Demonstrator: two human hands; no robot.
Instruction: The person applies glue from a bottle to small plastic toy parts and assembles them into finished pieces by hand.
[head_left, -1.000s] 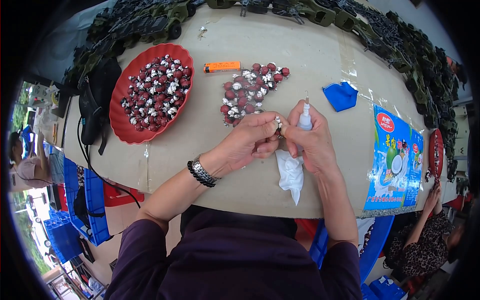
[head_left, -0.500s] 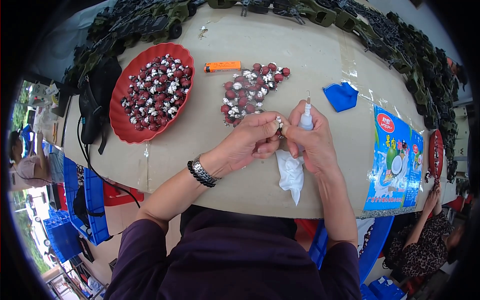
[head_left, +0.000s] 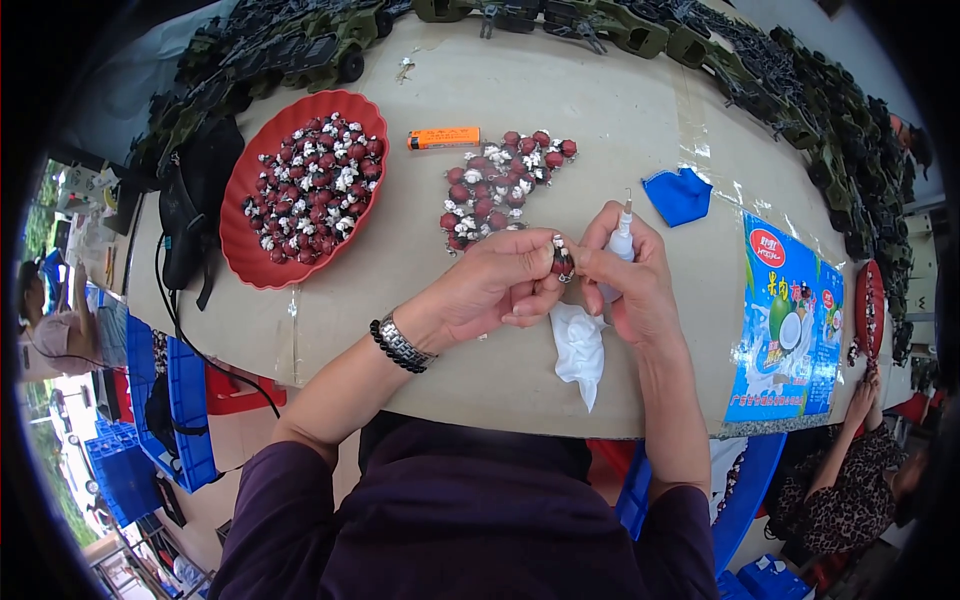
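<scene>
A small dark-red ball-shaped figure (head_left: 562,266) with a white top and dark parts is pinched upright between the thumb and finger of my left hand (head_left: 497,282). My right hand (head_left: 637,290) is wrapped round a white squeeze bottle (head_left: 621,240) with a thin needle tip pointing up and away; its thumb and fingertip meet the figure's right side. Beyond my hands, several similar red and white figures lie in a loose pile (head_left: 490,195). More of them fill a red scalloped bowl (head_left: 238,250) at the left. Below my right hand lies a crumpled white tissue (head_left: 580,350).
An orange stick-shaped item (head_left: 444,138) lies behind the pile, and a blue cloth piece (head_left: 678,195) to its right. Green toy vehicles (head_left: 310,60) line the far edge. A black bag (head_left: 190,215) sits left, a printed blue sheet (head_left: 785,330) right. Co-workers are at both sides.
The figure has turned in my left fingers, so more of its red body shows. My right hand and the bottle have shifted slightly right, with the needle tip a little lower.
</scene>
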